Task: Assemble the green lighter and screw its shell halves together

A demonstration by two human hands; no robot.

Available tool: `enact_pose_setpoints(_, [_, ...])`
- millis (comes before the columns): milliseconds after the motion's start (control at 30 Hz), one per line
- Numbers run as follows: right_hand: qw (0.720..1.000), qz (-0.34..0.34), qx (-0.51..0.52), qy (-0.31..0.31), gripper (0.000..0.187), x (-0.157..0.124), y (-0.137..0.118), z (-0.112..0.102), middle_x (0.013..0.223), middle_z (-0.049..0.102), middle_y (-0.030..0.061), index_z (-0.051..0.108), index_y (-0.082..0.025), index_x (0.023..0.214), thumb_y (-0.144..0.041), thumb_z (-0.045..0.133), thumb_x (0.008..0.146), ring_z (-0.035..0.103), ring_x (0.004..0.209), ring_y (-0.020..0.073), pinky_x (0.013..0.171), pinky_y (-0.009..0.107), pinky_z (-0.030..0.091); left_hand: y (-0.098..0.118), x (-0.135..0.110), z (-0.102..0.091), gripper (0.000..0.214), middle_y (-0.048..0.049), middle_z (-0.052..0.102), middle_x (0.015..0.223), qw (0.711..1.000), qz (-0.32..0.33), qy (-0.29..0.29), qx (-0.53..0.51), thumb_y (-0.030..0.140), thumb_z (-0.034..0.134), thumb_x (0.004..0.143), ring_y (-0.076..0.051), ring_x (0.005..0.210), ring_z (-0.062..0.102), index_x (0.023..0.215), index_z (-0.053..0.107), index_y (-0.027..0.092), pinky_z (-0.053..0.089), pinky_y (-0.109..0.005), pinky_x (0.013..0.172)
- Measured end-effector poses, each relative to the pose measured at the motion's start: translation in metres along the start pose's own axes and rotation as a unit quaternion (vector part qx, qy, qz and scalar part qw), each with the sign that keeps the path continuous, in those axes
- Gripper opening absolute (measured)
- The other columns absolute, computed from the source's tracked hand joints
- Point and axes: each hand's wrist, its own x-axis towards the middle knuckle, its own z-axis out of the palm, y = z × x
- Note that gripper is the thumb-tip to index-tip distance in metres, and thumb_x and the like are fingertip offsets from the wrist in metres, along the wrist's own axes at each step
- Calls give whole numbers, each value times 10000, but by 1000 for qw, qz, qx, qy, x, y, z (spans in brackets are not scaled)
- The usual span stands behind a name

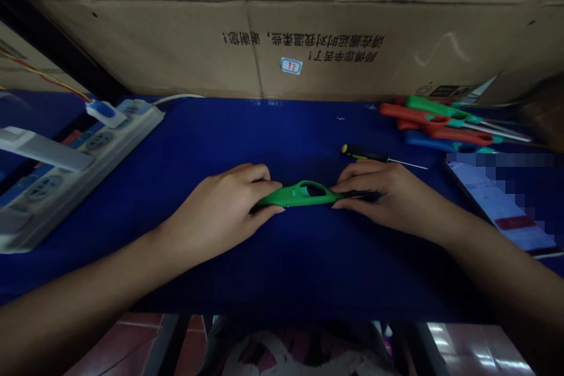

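A green long-necked gas lighter lies sideways between my two hands, just above the blue table. My left hand pinches the handle end between thumb and fingers. At the other end, my right hand is closed around the base of the nozzle, by the trigger loop. The nozzle is dark and partly hidden by my right fingers. Right behind that hand rests a screwdriver with a black and yellow handle and a thin shaft.
Several red, green and blue lighters are piled at the back right. A phone lies near my right forearm. On the left is a power strip with plugs in it. A large cardboard box stands along the table's back.
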Motion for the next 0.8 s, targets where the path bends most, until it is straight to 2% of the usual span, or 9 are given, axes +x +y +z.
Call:
enact_pose_setpoints(133, [999,-11,-44,-4,255,0,1,0,1073,736,67,734,-235,1152,-267,704,901,695,959,218,892,378,543,-4,2,0,286,-60,663,1129,1000,-4,0,-17,325,590,991,-226,981,684,1233,703,223,579,-352,800])
enact_pose_setpoints(300, [996,-42,-72,19,167,2,4,2,1022,736,73,718,-218,1085,-245,632,945,678,937,220,891,409,513,-13,6,-2,305,-66,657,1154,995,10,-18,-100,357,566,1006,-210,1007,676,1227,710,204,555,-354,921])
enact_pose_setpoints(433, [999,-37,-38,11,222,3,3,2,1062,740,73,685,-219,1162,-256,637,949,681,974,217,933,410,499,-17,9,-3,273,-41,664,1097,989,12,-16,-148,344,622,973,-169,905,677,1188,730,215,552,-313,886])
enact_pose_setpoints(533, [1000,-27,-3,8,164,5,2,2,1001,742,63,698,-206,1098,-247,613,965,682,911,194,895,382,512,-18,9,-2,266,-39,664,1086,988,13,-6,-154,340,646,957,-158,864,670,1172,738,216,552,-299,850])
enact_pose_setpoints(667, [1000,-20,11,10,99,6,3,4,941,723,55,709,-196,989,-244,628,957,666,860,179,832,352,517,-18,6,1,278,-38,660,1082,992,18,5,-127,350,653,956,-168,879,670,1192,734,227,547,-300,809])
enact_pose_setpoints(800, [999,-27,-9,15,98,5,4,4,953,715,53,715,-197,985,-227,627,956,661,868,177,844,346,512,-17,4,3,299,-36,656,1089,996,20,9,-85,348,653,963,-173,902,672,1235,713,240,534,-299,779])
